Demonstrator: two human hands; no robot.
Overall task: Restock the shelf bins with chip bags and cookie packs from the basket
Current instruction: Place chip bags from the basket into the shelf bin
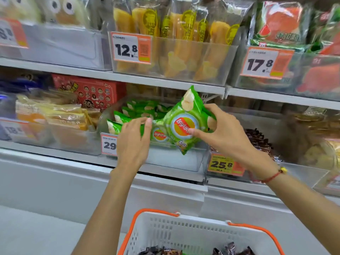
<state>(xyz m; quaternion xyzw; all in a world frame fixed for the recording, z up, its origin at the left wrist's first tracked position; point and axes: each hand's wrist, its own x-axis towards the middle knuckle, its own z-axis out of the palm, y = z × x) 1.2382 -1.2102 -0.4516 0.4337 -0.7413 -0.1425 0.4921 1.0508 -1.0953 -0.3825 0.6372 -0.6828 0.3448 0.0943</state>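
The right hand (219,133) is pinching a green Lay's chip bag (185,122) tilted over the clear shelf bin (176,159). The left hand (134,142), just left, is gripping another green bag (158,134) in the bin. The white basket (193,234) is sitting near.

chip bag (185,124): glossy green plastic film, crinkled, catching light on its printed front
bagged chips in bin (139,109): same shiny green film, smooth with creases
centre bin (176,161): clear hard plastic, smooth, slightly frosted front wall
upper bin (211,61): transparent plastic, glossy
yellow snack packs (185,24): clear shiny wrap
price tags (131,47): matt printed paper or card, white and orange
shelf edge (92,74): smooth pale painted metal, by its look
basket (195,234): white perforated plastic, matt; orange plastic handles
wrist cord (272,177): red woven string, yellow bead
dark packs, far right (257,140): glossy brown wrapping
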